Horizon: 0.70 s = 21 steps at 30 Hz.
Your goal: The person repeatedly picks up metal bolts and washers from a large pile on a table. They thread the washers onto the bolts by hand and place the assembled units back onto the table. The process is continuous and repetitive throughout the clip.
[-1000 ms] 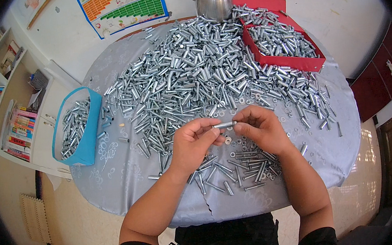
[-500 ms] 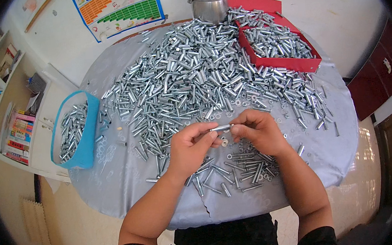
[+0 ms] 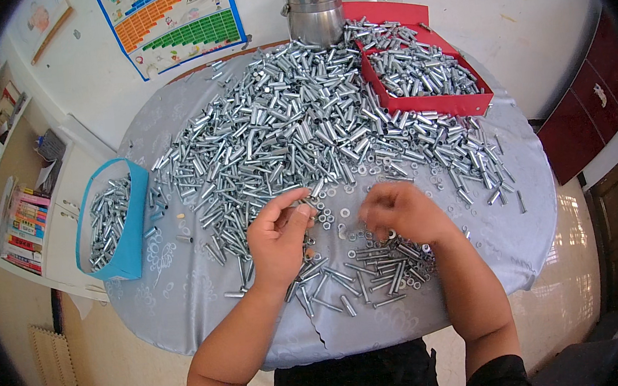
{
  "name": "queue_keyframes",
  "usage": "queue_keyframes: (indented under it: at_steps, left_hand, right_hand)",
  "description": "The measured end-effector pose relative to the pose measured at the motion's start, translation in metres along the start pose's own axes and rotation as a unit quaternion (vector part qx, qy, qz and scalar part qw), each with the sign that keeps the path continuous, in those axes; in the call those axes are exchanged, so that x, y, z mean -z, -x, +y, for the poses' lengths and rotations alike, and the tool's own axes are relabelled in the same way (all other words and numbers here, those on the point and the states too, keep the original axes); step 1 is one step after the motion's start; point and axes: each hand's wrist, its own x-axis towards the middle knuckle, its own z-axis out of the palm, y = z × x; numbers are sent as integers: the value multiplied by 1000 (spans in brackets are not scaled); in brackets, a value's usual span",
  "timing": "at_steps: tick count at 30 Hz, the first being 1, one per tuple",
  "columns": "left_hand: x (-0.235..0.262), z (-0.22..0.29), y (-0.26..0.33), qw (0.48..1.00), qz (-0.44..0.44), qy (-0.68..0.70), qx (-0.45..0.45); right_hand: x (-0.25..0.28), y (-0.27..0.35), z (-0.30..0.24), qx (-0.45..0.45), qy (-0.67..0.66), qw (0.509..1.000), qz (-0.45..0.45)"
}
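My left hand (image 3: 277, 236) hovers over the grey-clothed round table (image 3: 187, 306), its index finger and thumb slightly apart beside a short silver metal tube (image 3: 317, 188) and loose washers (image 3: 341, 228). Nothing shows between its fingers. My right hand (image 3: 399, 214) is blurred, fingers curled downward above the washers, and what it holds cannot be made out. A small pile of thin metal rods (image 3: 374, 268) lies in front of both hands. A big heap of silver tubes (image 3: 295, 121) covers the table's middle and far side.
A blue bin (image 3: 128, 242) with tubes hangs at the table's left edge. A red tray (image 3: 455, 103) full of tubes sits at the far right, a steel pot (image 3: 314, 12) behind the heap. Bookshelves (image 3: 2, 212) stand to the left and a dark red cabinet (image 3: 589, 117) to the right.
Both hands were pinching one metal piece together between them. They have come apart, the piece is no longer held between them, and my right hand is moving and blurred.
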Motion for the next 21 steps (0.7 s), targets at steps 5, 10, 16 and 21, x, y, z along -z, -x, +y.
queue_keyframes:
  at_steps: [5,10,16,21]
  left_hand:
    - [-2,0,0,1000,12,23,-7]
    - [-1,0,-1,999,20,22,-12]
    - [3,0,-5,999,42,3,-14]
    - [9,-2,-9,997,47,-44,-32]
  right_hand:
    - [-5,-14,-24,228,-396,851,258]
    - [-3,-13,-1,166,-288,914,234]
    - [-4,-9,-1,126,-193,936,264]
    - [-10,-9,0,134,-113,952,251]
